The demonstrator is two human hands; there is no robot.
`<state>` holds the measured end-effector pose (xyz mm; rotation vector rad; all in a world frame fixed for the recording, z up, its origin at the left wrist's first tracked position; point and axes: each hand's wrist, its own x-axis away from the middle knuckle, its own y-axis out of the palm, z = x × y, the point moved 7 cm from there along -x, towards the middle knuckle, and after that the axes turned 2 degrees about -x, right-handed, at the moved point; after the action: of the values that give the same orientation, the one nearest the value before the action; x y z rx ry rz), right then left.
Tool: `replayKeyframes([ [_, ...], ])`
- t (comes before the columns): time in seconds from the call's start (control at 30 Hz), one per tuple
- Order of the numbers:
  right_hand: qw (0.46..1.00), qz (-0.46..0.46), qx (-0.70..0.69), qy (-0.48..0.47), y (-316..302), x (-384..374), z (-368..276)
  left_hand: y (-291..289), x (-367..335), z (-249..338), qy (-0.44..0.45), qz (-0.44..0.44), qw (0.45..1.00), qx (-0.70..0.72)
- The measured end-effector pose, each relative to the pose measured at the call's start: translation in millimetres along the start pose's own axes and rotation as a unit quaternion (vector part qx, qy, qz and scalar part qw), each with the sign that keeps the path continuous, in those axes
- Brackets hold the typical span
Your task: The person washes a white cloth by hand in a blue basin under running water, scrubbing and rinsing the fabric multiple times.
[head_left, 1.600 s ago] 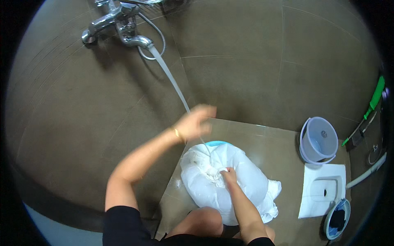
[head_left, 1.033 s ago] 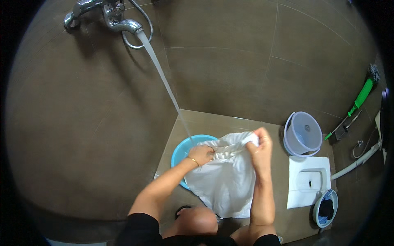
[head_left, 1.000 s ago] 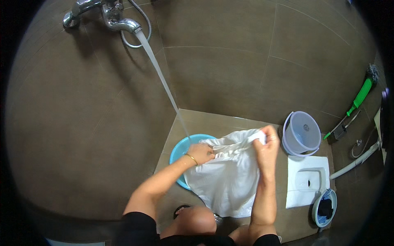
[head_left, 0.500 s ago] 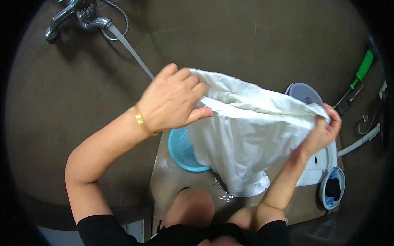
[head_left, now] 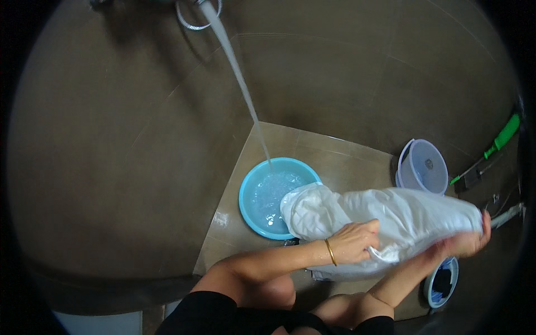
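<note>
White cloth (head_left: 399,215) stretches sideways above the floor (head_left: 335,162), its left end overlapping a blue basin (head_left: 249,219) in view. Forearm angled rightward, the left hand (head_left: 354,243) pinches a fold; the right hand (head_left: 470,239), arm extended outward, clasps the far-right end.

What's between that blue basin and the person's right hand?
In the head view, white cloth fills the stretch between the blue basin and the right hand, with the left hand gripping it partway.
</note>
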<state>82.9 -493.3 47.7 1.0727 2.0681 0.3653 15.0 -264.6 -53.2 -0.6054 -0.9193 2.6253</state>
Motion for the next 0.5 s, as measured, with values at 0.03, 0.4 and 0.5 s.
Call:
replayKeyframes([
  [0.03,0.999,0.04,-0.032,0.004,-12,-3,-14,-20,3,8,0.013,0.027,0.998,0.055],
  [0.4,0.898,-0.353,-0.072,0.253,132,220,107,-193,156,-110,-0.203,0.329,0.922,0.013],
  [0.5,0.678,-0.646,0.121,0.328,125,369,220,-185,199,-180,-0.352,0.352,0.861,-0.104],
])
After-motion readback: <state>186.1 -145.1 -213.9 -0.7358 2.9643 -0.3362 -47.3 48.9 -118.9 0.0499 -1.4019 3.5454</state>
